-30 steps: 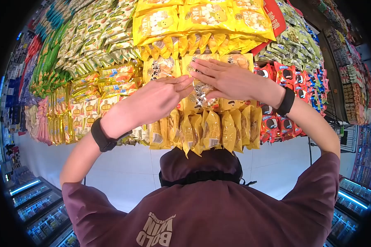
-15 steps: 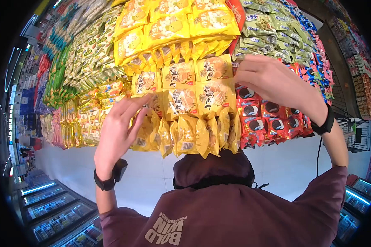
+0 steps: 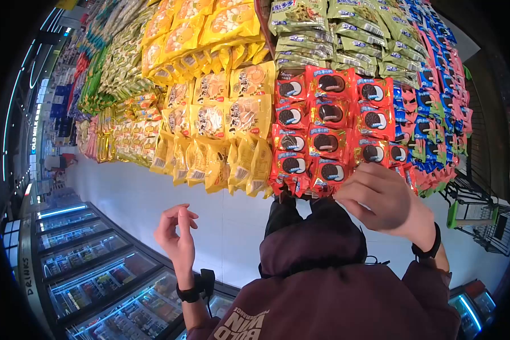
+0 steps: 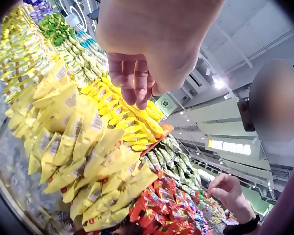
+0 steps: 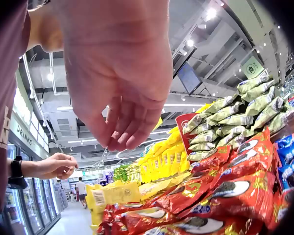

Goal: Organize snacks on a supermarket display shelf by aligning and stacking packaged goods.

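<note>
Red packs [image 3: 328,112] look neatly stacked; anything left to straighten cannot be told.
Two hands, both empty with loosely bent fingers: the right hand [image 3: 382,201] hovers near the red packs' front edge, the left hand [image 3: 177,235] well left of them. Just left of the red packs, six yellow packs [image 3: 209,119] face up, three per row; the red ones overlap too much to count.

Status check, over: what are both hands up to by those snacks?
Left hand empty, off the yellow packets. Right hand empty, loosely curled, at near edge of red packets. Nothing seen blocking it. Over.
</note>
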Action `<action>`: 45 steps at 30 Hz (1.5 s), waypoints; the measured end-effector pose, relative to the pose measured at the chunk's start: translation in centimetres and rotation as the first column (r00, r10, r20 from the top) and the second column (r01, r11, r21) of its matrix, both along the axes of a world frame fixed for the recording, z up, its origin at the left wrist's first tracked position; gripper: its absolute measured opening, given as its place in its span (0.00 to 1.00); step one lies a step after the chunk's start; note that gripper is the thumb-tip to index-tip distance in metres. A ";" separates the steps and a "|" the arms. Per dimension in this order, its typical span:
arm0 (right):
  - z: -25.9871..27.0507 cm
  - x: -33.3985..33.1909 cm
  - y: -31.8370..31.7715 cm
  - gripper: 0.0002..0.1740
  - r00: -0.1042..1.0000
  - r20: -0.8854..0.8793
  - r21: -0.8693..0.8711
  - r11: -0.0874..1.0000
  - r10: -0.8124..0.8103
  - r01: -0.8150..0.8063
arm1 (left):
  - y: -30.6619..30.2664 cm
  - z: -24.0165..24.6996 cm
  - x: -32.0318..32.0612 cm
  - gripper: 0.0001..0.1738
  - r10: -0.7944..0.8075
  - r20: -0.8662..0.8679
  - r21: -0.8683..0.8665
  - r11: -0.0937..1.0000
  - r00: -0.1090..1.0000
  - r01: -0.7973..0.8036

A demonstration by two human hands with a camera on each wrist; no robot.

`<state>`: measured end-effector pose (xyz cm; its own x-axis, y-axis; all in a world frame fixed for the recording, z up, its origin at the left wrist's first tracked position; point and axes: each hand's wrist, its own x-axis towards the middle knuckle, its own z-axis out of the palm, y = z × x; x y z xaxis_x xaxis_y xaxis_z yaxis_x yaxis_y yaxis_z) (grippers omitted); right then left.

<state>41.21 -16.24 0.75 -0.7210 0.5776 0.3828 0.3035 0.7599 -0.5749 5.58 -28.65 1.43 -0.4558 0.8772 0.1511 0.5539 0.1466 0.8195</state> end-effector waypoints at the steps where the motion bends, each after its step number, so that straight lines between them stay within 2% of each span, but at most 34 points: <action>1: -0.1 0.5 -0.5 0.09 1.000 -0.019 -0.002 1.000 0.000 0.000 | -0.9 -0.5 1.2 0.05 0.002 0.019 -0.012 1.000 1.000 -0.002; 2: 0.3 0.9 -0.9 0.10 0.997 0.035 -0.027 0.997 0.073 -0.072 | -1.5 -1.1 2.4 0.04 -0.024 -0.016 -0.027 0.999 1.000 0.023; 6: -0.2 1.9 -1.9 0.08 0.997 -0.016 -0.017 0.997 0.079 -0.079 | -3.5 -3.2 7.1 0.01 -0.242 -0.052 -0.085 0.968 0.969 0.237; 9: -0.6 1.7 -3.0 0.08 0.991 -0.079 0.033 0.994 0.109 -0.107 | -4.2 -4.3 10.6 0.05 -0.419 -0.105 -0.041 0.908 0.902 0.417; 10: -0.5 1.5 -3.6 0.08 0.990 -0.040 0.013 0.991 0.132 -0.131 | -4.3 -4.6 11.7 0.06 -0.473 -0.131 -0.025 0.880 0.871 0.474; 13: -1.4 1.5 -6.0 0.08 0.978 -0.064 -0.048 0.978 0.200 -0.204 | -4.9 -5.5 14.8 0.10 -0.507 -0.208 0.069 0.845 0.837 0.530; 16: -2.2 2.1 -9.1 0.08 0.967 -0.105 -0.086 0.966 0.234 -0.243 | -6.3 -5.7 18.6 0.12 -0.435 -0.240 0.205 0.851 0.868 0.484; 19: -3.7 2.8 -12.2 0.07 0.962 -0.107 -0.157 0.951 0.251 -0.265 | -9.7 -7.0 21.3 0.12 -0.373 -0.203 0.237 0.878 0.905 0.415; 20: -4.7 2.9 -13.3 0.07 0.961 -0.103 -0.176 0.946 0.257 -0.272 | -11.3 -8.2 21.6 0.13 -0.374 -0.131 0.204 0.896 0.918 0.394; 22: -6.0 3.1 -15.3 0.07 0.949 -0.075 -0.248 0.916 0.307 -0.316 | -14.5 -10.4 21.7 0.13 -0.310 -0.146 0.165 0.929 0.939 0.332; 23: -6.3 3.4 -16.5 0.07 0.938 -0.057 -0.247 0.906 0.341 -0.344 | -16.6 -10.9 22.1 0.13 -0.272 -0.141 0.140 0.947 0.952 0.291; 27: -6.2 4.1 -19.2 0.08 0.913 -0.023 -0.238 0.885 0.407 -0.400 | -24.5 -11.0 22.8 0.13 -0.092 0.051 -0.059 0.994 0.994 0.095; 30: -6.0 5.4 -19.7 0.08 0.909 0.007 -0.267 0.877 0.416 -0.400 | -28.1 -12.5 23.6 0.14 -0.028 0.065 -0.136 0.990 0.997 0.037; 33: -5.8 7.1 -19.0 0.08 0.913 0.042 -0.210 0.897 0.406 -0.389 | -28.2 -13.7 25.5 0.14 -0.078 0.187 -0.176 0.978 0.979 0.111; 35: -5.3 9.2 -18.4 0.08 0.930 0.056 -0.186 0.919 0.364 -0.348 | -26.4 -14.6 27.3 0.16 -0.234 0.099 -0.166 0.954 0.967 0.248; 36: -5.2 10.5 -18.1 0.08 0.939 0.071 -0.156 0.933 0.337 -0.323 | -25.2 -15.2 28.4 0.16 -0.310 0.057 -0.165 0.934 0.949 0.315; 37: -5.1 12.0 -17.7 0.08 0.946 0.087 -0.125 0.946 0.312 -0.300 | -24.0 -16.0 29.4 0.17 -0.437 -0.069 -0.156 0.893 0.897 0.423; 39: -4.9 15.3 -16.9 0.08 0.966 0.103 -0.104 0.969 0.236 -0.225 | -21.3 -18.4 31.1 0.19 -0.632 -0.319 -0.184 0.773 0.706 0.607; 41: -4.6 19.0 -16.2 0.10 0.986 0.104 -0.133 0.984 0.130 -0.116 | -19.1 -19.9 33.3 0.19 -0.705 -0.403 -0.176 0.685 0.583 0.707; 43: -3.2 22.7 -14.8 0.11 0.986 0.143 -0.090 0.993 0.091 -0.078 | -15.6 -19.6 35.6 0.20 -0.757 -0.465 -0.187 0.592 0.460 0.784; 45: -1.7 26.3 -13.7 0.11 0.985 0.161 -0.046 0.997 0.066 -0.059 | -12.9 -18.7 39.4 0.20 -0.728 -0.524 -0.169 0.598 0.442 0.783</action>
<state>67.50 -29.95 -0.95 -0.8066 0.5423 0.2350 0.3480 0.7572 -0.5528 44.98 -41.60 -17.30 0.5514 0.8057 0.2164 0.7179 -0.5904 0.3688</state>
